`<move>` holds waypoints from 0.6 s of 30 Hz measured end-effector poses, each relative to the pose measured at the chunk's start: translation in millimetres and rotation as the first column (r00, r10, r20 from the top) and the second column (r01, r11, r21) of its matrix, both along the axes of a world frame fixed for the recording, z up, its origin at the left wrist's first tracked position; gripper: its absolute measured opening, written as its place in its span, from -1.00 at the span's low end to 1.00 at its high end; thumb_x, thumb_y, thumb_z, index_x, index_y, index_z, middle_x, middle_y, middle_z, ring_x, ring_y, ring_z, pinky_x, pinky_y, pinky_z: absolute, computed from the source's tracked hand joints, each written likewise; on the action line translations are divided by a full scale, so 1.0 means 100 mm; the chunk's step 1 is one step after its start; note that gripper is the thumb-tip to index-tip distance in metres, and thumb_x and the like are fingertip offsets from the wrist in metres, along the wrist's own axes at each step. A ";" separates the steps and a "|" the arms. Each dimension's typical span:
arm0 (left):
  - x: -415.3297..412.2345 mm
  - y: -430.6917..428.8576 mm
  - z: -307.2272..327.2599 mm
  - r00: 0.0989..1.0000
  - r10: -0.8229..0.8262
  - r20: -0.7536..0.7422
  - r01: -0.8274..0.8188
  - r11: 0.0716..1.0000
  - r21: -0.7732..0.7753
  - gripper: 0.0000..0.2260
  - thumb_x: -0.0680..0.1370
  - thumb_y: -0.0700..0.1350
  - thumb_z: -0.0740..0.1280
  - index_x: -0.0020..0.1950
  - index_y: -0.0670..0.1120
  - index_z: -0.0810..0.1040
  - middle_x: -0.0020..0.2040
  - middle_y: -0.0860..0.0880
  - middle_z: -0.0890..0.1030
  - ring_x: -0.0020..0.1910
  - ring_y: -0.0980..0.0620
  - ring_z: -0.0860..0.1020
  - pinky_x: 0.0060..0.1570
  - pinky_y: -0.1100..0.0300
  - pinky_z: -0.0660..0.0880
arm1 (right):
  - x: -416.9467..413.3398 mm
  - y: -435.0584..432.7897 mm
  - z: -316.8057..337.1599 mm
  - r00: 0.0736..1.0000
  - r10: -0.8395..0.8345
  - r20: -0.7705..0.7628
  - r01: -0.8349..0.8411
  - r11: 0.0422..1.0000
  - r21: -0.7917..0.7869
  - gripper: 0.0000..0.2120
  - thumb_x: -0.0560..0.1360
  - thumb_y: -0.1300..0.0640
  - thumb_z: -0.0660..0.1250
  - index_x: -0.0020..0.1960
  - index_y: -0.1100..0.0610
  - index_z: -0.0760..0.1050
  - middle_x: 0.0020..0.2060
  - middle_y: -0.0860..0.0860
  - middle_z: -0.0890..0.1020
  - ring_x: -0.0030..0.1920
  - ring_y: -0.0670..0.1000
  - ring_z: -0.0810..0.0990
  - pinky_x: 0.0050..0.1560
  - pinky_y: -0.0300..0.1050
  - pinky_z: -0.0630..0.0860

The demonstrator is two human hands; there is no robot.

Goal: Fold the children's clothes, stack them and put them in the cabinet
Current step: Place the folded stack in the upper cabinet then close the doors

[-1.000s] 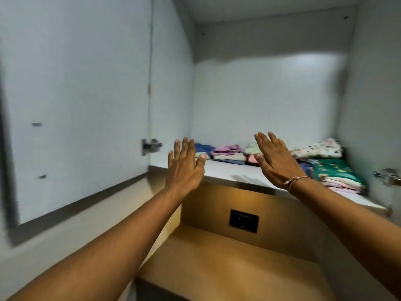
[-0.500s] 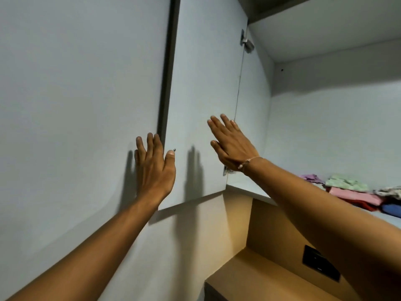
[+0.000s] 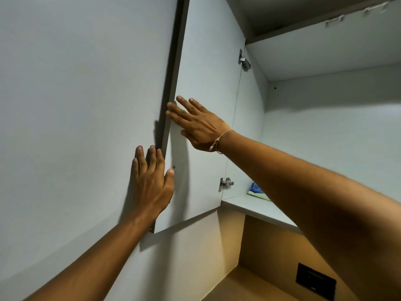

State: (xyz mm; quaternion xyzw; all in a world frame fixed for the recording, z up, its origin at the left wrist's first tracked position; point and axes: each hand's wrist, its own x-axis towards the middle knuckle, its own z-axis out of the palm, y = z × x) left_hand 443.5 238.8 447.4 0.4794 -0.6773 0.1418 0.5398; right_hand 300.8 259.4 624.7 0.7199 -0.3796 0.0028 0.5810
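Observation:
The open cabinet door (image 3: 206, 88) is a pale grey panel swung out to the left, hinged at its right side. My left hand (image 3: 152, 183) lies flat at the door's free edge, fingers on the neighbouring panel and thumb on the door's inner face. My right hand (image 3: 195, 124) is spread, fingertips at that same edge higher up. Both hold nothing. On the cabinet shelf (image 3: 256, 209), only a corner of folded clothes (image 3: 258, 191), blue over pale green, shows behind my right forearm.
A closed grey panel (image 3: 82, 105) fills the left. Two metal hinges (image 3: 226, 184) sit on the door's right side. Below the shelf is a wooden niche (image 3: 260, 257) with a black wall socket (image 3: 315, 283). Another shelf edge runs above at top right.
The view has swung left and up, from the shelf of folded clothes to the open door. Both hands moved from in front of the shelf to the door's free edge.

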 end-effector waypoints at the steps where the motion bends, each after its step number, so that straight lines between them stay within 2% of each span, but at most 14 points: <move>1: -0.02 0.00 -0.01 1.000 -0.020 -0.012 0.020 1.000 -0.021 -0.39 0.58 0.13 -0.07 0.58 -0.12 0.01 0.60 -0.09 -0.03 0.56 -0.12 -0.22 0.52 -0.04 -0.23 | -0.02 0.02 0.01 1.000 0.001 -0.008 -0.001 1.000 0.001 -0.44 0.62 0.01 -0.01 0.58 0.10 -0.03 0.58 0.08 0.02 0.56 0.19 -0.09 0.55 0.12 -0.13; 6: -0.23 0.12 -0.11 0.954 -0.290 -0.081 0.275 0.948 -0.160 -0.43 0.58 0.09 0.00 0.57 -0.07 0.10 0.59 0.00 0.08 0.57 0.00 -0.20 0.52 -0.02 -0.24 | -0.38 0.29 0.02 0.999 0.026 -0.017 -0.027 0.999 -0.019 -0.44 0.62 -0.02 -0.01 0.57 0.12 0.00 0.57 0.11 0.07 0.55 0.23 -0.04 0.53 0.12 -0.13; 8: -0.40 0.25 -0.12 0.893 -0.435 -0.114 0.404 0.887 -0.225 -0.46 0.58 0.08 0.00 0.55 -0.05 0.14 0.57 0.03 0.15 0.58 0.05 -0.15 0.54 0.02 -0.18 | -0.61 0.47 -0.03 0.999 0.032 0.015 -0.031 0.999 -0.038 -0.43 0.61 -0.03 -0.01 0.57 0.11 0.00 0.56 0.12 0.08 0.55 0.23 -0.03 0.54 0.14 -0.09; 10: -0.66 0.40 -0.11 0.808 -0.574 -0.132 0.522 0.802 -0.291 -0.48 0.58 0.06 -0.01 0.52 -0.06 0.20 0.53 0.02 0.25 0.58 0.05 -0.06 0.54 -0.05 -0.03 | -0.91 0.66 -0.11 0.997 0.041 0.066 -0.037 0.997 -0.068 -0.42 0.61 -0.01 0.03 0.57 0.12 -0.01 0.56 0.13 0.08 0.55 0.23 -0.01 0.54 0.16 -0.04; 11: -0.79 0.45 -0.10 0.774 -0.622 -0.119 0.564 0.762 -0.318 -0.50 0.58 0.05 -0.01 0.50 -0.07 0.24 0.50 0.03 0.29 0.58 0.04 -0.01 0.52 -0.08 0.04 | -1.08 0.76 -0.16 0.995 0.044 0.092 -0.036 0.996 -0.081 -0.42 0.61 0.00 0.05 0.57 0.13 -0.01 0.56 0.14 0.07 0.55 0.22 -0.02 0.54 0.17 -0.02; 13: -1.10 0.54 -0.06 0.717 -0.695 -0.051 0.644 0.689 -0.333 -0.52 0.59 0.05 -0.02 0.46 -0.07 0.31 0.46 0.05 0.35 0.56 0.05 0.09 0.48 -0.02 0.12 | -1.47 1.01 -0.24 0.990 0.025 0.135 -0.010 0.993 -0.116 -0.40 0.60 0.02 0.07 0.57 0.15 -0.03 0.56 0.15 0.06 0.56 0.20 -0.03 0.54 0.17 0.01; 15: -1.44 0.55 0.01 0.673 -0.738 0.034 0.723 0.648 -0.242 -0.52 0.60 0.08 -0.04 0.45 -0.05 0.36 0.44 0.07 0.37 0.54 0.09 0.14 0.45 0.07 0.16 | -1.90 1.27 -0.30 0.985 -0.033 0.172 0.057 0.988 -0.140 -0.39 0.60 0.02 0.07 0.57 0.16 -0.03 0.57 0.14 0.05 0.56 0.18 -0.05 0.53 0.16 0.01; 18: -1.92 0.37 0.11 0.639 -0.748 0.180 0.755 0.654 0.037 -0.51 0.61 0.11 -0.06 0.51 0.02 0.26 0.53 0.11 0.24 0.55 0.10 0.09 0.50 0.03 0.12 | -2.43 1.61 -0.40 0.944 -0.198 0.264 0.236 0.964 -0.120 -0.41 0.62 -0.02 0.01 0.58 0.14 -0.05 0.57 0.12 0.03 0.57 0.17 -0.05 0.54 0.15 0.01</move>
